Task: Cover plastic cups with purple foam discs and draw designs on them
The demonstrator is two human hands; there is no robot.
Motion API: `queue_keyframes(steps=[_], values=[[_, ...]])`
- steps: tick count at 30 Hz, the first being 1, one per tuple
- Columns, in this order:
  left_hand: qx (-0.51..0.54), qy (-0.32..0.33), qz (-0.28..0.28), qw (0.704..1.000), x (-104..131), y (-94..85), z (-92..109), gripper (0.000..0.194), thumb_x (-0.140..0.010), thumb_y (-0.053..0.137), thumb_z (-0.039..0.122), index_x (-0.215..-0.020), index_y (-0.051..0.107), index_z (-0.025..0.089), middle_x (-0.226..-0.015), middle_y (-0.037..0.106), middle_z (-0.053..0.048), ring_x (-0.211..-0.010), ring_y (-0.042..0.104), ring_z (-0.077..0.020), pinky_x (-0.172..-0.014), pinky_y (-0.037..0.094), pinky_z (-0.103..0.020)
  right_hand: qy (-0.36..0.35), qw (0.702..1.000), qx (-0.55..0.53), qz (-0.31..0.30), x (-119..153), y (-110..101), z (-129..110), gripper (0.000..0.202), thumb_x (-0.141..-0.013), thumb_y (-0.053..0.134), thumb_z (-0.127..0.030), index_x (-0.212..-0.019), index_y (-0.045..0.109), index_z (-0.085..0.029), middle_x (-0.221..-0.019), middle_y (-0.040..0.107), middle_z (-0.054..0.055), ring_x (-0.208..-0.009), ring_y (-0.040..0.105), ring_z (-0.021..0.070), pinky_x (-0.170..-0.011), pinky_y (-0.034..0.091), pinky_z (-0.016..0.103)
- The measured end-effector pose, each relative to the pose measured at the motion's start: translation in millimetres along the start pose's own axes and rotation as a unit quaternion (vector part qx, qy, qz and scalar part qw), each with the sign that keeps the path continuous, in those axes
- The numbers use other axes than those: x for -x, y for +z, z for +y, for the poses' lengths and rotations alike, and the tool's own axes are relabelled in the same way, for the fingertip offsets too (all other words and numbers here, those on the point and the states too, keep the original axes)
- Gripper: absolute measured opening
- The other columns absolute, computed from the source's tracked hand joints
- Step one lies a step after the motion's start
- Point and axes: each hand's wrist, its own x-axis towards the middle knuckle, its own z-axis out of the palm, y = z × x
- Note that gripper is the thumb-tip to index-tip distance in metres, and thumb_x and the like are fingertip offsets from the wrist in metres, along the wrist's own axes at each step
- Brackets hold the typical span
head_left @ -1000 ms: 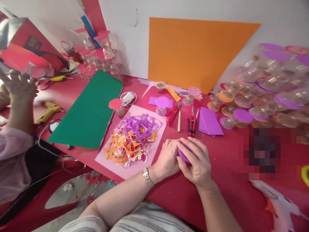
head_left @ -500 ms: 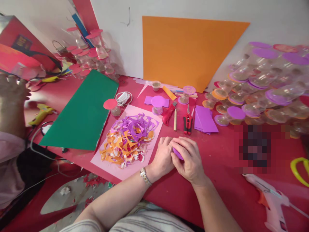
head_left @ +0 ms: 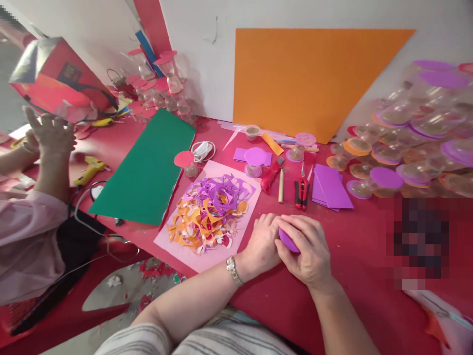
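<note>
A purple disc [head_left: 288, 240] shows between my two hands over the front of the red table. My right hand [head_left: 305, 249] is closed around it, thumb on the near side and fingers over the top. Pressed against its left side is my left hand [head_left: 263, 242], fingers curled; part of that grip and whatever lies under the disc are hidden. Left of my hands, purple and orange paper scraps [head_left: 210, 212] are heaped on a pink sheet [head_left: 195, 264]. Beyond my hands lie red-handled snips [head_left: 302, 190], a wooden-handled tool [head_left: 281, 186] and purple paper rectangles [head_left: 330, 186].
A green sheet [head_left: 144, 172] covers the table's left part. Sand timers with purple discs [head_left: 386, 177] are stacked at right; red-topped ones [head_left: 172, 74] stand back left. A co-worker's hand [head_left: 51, 133] is near a yellow glue gun [head_left: 90, 170]. An orange sheet [head_left: 303, 79] leans on the wall.
The view has turned to the left, so things sit further right in the picture. The co-worker's raised hand shows more fully. My hands keep their hold on the purple disc.
</note>
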Motion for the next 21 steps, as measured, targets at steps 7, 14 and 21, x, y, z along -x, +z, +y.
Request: queue_keyframes(steps=[7, 14, 21], values=[[0.04, 0.014, 0.008, 0.999, 1.1, 3.0, -2.3, 0.031, -0.079, 0.058, 0.025, -0.109, 0.052, 0.018, -0.104, 0.059, -0.008, -0.094, 0.056, -0.0256, -0.085, 0.048, -0.043, 0.014, 1.0, 0.011, 0.006, 2.5, 0.3, 0.3, 0.039, -0.088, 0.061, -0.025, -0.126, 0.058, -0.02, -0.107, 0.063, 0.01, -0.098, 0.058, 0.0251, -0.086, 0.053, 0.042], [0.052, 0.014, -0.011, 0.998, 2.6, 0.4, 0.8, 0.034, -0.079, 0.057, 0.024, -0.112, 0.052, 0.017, -0.105, 0.059, -0.009, -0.093, 0.055, -0.0254, -0.086, 0.049, -0.044, 0.028, 0.999, 0.029, 0.01, 1.8, 1.6, -1.5, 0.035, -0.088, 0.061, -0.026, -0.123, 0.058, -0.021, -0.102, 0.061, 0.009, -0.092, 0.057, 0.0236, -0.082, 0.051, 0.04], [0.012, -0.004, -0.042, 0.999, 0.5, -2.8, 2.8, 0.024, -0.085, 0.052, 0.023, -0.108, 0.056, 0.018, -0.105, 0.058, -0.009, -0.096, 0.053, -0.0261, -0.087, 0.047, -0.045, 0.034, 0.999, 0.033, 0.011, 2.6, 1.8, -0.7, 0.035, -0.088, 0.06, -0.027, -0.123, 0.059, -0.021, -0.102, 0.06, 0.009, -0.092, 0.057, 0.0234, -0.08, 0.051, 0.039]])
